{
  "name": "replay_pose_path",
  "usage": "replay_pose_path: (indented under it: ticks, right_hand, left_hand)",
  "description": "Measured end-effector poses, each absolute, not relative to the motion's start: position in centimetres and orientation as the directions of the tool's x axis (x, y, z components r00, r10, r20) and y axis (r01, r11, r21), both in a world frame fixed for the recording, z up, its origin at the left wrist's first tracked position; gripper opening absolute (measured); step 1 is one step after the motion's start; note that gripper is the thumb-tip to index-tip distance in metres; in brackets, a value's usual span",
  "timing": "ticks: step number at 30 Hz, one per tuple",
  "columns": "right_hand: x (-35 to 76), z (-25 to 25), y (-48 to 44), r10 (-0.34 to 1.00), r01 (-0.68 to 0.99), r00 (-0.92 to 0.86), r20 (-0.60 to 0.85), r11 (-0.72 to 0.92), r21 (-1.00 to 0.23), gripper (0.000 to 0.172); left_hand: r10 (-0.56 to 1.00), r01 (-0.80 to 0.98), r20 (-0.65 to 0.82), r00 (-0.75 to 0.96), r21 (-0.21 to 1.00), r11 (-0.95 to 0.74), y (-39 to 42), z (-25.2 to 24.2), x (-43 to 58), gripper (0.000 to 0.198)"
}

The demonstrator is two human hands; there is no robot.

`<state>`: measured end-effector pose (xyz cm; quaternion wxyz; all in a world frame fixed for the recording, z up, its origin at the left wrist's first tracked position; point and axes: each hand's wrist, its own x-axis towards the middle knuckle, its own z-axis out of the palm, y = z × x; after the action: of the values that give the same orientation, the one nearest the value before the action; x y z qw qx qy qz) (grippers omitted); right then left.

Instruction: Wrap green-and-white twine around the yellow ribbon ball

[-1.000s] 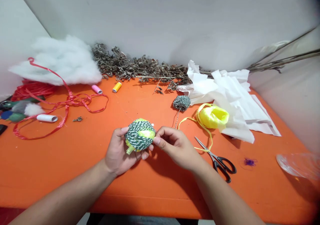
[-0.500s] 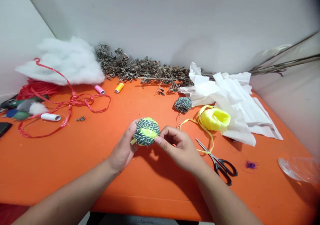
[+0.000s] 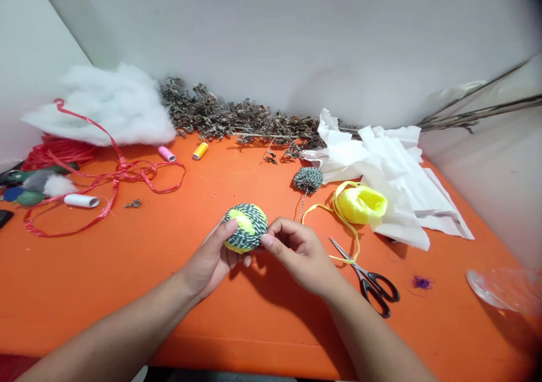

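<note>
Between my hands is a ball (image 3: pixel 244 242) wound with dark green and white twine, with bright yellow patches showing through. My left hand (image 3: pixel 212 252) is closed round its left side and underside, the thumb pressed on the front. At the ball's right edge my right hand (image 3: pixel 292 249) pinches the twine with thumb and forefinger. A small bundle of the same twine (image 3: pixel 309 179) lies behind my right hand, its strand running down toward that hand. Right of it sits a roll of yellow ribbon (image 3: pixel 364 204), its loose strip trailing beside the scissors (image 3: pixel 372 286).
White paper sheets (image 3: pixel 393 167) lie at the right rear. Dried plant stems (image 3: pixel 237 116) line the wall beside white stuffing (image 3: pixel 112 105). Red ribbon (image 3: pixel 122 170) and thread spools (image 3: pixel 200 151) are at left. Purple thread (image 3: pixel 422 282) and a clear plastic piece (image 3: pixel 499 289) lie right.
The ball has turned in my left hand, so its yellow patch sits farther left and my left thumb lies across the front. My right hand stays at its right edge.
</note>
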<state>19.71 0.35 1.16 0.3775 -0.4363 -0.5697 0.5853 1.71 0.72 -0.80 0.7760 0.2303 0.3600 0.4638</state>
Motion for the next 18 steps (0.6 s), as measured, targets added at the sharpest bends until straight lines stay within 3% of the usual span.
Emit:
replay_pose_path:
  ticks: [6, 18]
  right_hand:
    - [19.81, 1.41, 0.26, 0.963, 0.150, -0.270, -0.024, 0.018, -0.988, 0.033]
    - [19.85, 1.14, 0.28, 0.953, 0.266, -0.297, 0.056, 0.139, -0.954, 0.029]
  left_hand:
    - [0.934, -0.462, -0.284, 0.215, 0.813, 0.354, 0.89, -1.19, 1.66, 0.045]
    - [0.914, -0.372, -0.336, 0.230, 0.837, 0.401, 0.84, -0.70, 1.53, 0.050]
